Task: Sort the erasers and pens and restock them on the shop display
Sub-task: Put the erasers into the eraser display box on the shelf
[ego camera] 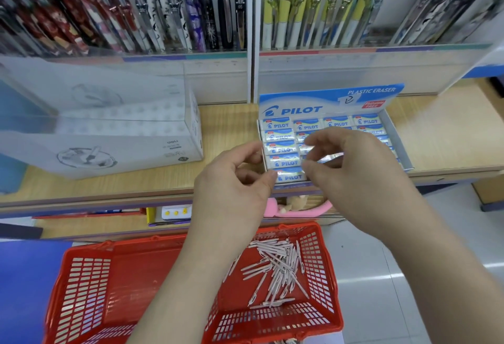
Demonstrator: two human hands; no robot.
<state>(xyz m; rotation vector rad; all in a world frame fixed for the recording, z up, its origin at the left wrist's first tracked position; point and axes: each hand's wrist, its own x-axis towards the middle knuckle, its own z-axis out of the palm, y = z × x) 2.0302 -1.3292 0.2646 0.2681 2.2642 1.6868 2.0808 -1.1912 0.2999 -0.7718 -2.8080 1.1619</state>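
Right hand's [351, 169] grip pinches a wrapped eraser [331, 158] over the box [396, 140] near the shelf's [441, 139] front edge. Left hand's [234, 180] grip, at the box corner, can't tell. Probably best slotted flat, label up.

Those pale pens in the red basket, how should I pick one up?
Take the pen lying apart at the heap's near-left edge. Come straight down from above, since the walls of the red basket block the sides, and pinch across the barrel's middle with the fingers. It lies flat with bare floor beside it.
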